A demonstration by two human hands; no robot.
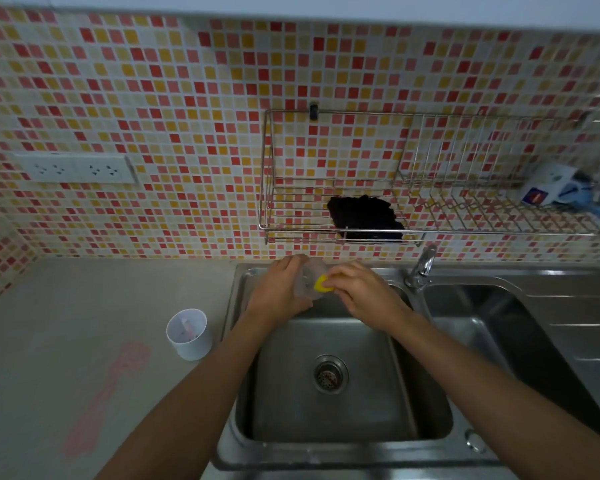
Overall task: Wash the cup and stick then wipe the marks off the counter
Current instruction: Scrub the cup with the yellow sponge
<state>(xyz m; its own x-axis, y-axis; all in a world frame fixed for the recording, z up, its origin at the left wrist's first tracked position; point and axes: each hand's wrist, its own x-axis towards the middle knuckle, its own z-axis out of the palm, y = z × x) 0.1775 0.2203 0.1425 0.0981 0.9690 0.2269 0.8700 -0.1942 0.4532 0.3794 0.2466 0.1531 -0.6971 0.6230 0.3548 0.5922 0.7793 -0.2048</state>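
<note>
Cup: clear cup point(307, 280), held over the back of the sink point(329, 441).
Left hand point(281, 289): grip wrapped round the cup's body.
Right hand point(364, 289): fingers pinching a yellow sponge point(322, 285) against the cup.
Handling: likely light, thin-walled and slippery when wet; best held round the middle.
Axis: blurred; appears tilted, mouth toward the right hand.
Marks: pink marks point(101, 400) on the bench left of the sink.
White cup point(189, 333): upright just left of the sink.

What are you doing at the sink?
A person is washing a clear cup over the sink. The left hand holds the cup while the right hand rubs it with a yellow sponge. A white cup stands on the counter, near pink marks not yet wiped.
</note>
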